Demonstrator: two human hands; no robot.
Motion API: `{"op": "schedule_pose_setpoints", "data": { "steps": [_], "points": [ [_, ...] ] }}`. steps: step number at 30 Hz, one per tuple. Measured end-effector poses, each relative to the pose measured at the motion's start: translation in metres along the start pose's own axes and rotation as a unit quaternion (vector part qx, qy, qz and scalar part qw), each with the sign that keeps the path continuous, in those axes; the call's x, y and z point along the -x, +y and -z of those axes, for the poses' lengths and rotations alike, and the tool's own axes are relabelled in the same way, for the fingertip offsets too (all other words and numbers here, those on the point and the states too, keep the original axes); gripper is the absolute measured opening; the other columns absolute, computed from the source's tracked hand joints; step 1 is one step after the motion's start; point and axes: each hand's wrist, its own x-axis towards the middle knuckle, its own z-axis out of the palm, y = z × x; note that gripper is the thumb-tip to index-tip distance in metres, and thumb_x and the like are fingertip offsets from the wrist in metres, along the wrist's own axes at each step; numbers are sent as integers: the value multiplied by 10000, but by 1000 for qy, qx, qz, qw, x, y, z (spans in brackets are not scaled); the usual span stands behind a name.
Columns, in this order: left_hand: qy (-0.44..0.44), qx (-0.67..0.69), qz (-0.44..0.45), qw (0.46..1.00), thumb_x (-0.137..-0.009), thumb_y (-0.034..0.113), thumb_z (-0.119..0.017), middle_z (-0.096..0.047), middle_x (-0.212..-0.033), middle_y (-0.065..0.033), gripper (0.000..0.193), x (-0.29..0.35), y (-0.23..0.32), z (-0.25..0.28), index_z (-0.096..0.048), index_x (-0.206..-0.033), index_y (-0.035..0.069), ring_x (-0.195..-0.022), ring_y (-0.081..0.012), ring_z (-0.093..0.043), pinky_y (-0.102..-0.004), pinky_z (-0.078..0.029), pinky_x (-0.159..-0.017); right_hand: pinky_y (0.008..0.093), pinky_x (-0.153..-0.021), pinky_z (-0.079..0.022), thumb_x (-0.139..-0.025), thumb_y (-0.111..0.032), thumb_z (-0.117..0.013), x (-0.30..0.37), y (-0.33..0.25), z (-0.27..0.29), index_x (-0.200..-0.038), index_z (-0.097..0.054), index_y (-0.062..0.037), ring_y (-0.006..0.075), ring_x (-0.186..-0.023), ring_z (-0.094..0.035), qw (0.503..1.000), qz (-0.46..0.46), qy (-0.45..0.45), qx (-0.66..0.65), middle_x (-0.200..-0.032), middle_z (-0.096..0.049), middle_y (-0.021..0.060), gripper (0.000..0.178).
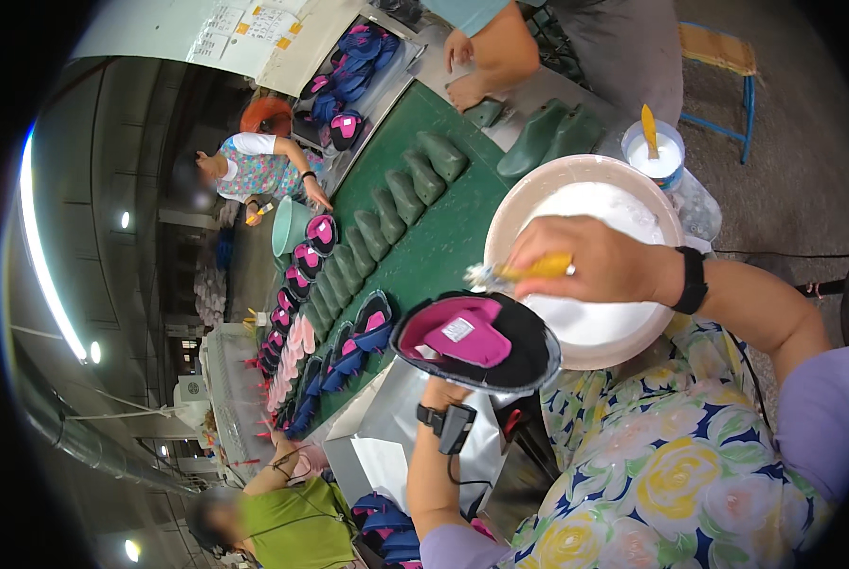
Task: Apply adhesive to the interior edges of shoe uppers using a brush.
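My left hand [446,391] supports a shoe upper [530,346] from beneath, its fingers mostly hidden under it. The upper is black inside, with a bright pink lining and a small white label. My right hand [590,256] grips the yellow handle of a brush [549,266] just above the upper's far rim. White stuff coats the bristles, which look slightly apart from the upper. Behind the right hand stands a pale pink basin [511,211] holding white liquid [595,322].
A green work surface [429,242] carries rows of green shoe lasts [403,197] and blue-and-pink uppers [372,322]. Beside the basin stands a tub [671,178] with another brush. Co-workers [268,171] stand along the line; another person's arm [505,57] rests at the top edge.
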Motion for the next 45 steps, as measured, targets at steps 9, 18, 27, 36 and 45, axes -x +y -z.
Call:
{"op": "schedule_pose_setpoints", "data": {
  "steps": [9, 18, 27, 36, 45],
  "points": [
    [-160, 230, 135, 950, -986, 440, -546, -647, -1278, -113, 514, -18, -51, -26, -557, -1356, 83, -1102, -262, -657, -395, -554, -949, 389, -739, -555, -921, -189, -669, -15, 13, -31, -934, -561, -50, 300, -918, -664, 979, 168, -97, 69, -933, -648, 101, 176],
    [74, 112, -54, 989, -1020, 325, -531, -651, -1256, -148, 419, -2, -37, -12, -574, -1315, 31, -1105, -274, -661, -402, -552, -977, 419, -680, -518, -912, -219, -671, -10, 2, 13, -919, -561, -15, 371, -707, -662, 970, -158, -185, 22, -727, -640, 170, 232],
    [101, -240, -233, 937, -1022, 283, -514, -566, -1380, -117, 456, 6, -21, -9, -473, -1429, 82, -1212, -260, -602, -436, -539, -998, 395, -770, -521, -910, -197, -696, -18, -1, -1, -945, -573, -48, 323, -864, -650, 988, 64, -126, 59, -894, -637, 123, 196],
    [113, -258, -252, 926, -1000, 189, -534, -564, -1368, -114, 453, 1, -19, -16, -454, -1435, 88, -1203, -251, -603, -422, -540, -990, 361, -725, -515, -888, -185, -742, -11, 4, 2, -940, -608, -61, 297, -795, -668, 984, -3, -143, 107, -866, -661, 100, 189],
    [226, -245, -256, 907, -979, 96, -554, -562, -1356, -111, 475, -4, -22, 46, -436, -1440, 94, -1194, -243, -604, -408, -541, -982, 362, -699, -523, -886, -179, -747, 8, -32, -41, -937, -601, -54, 300, -781, -669, 986, -51, -154, -34, -858, -656, 118, 199]
  ]
}}
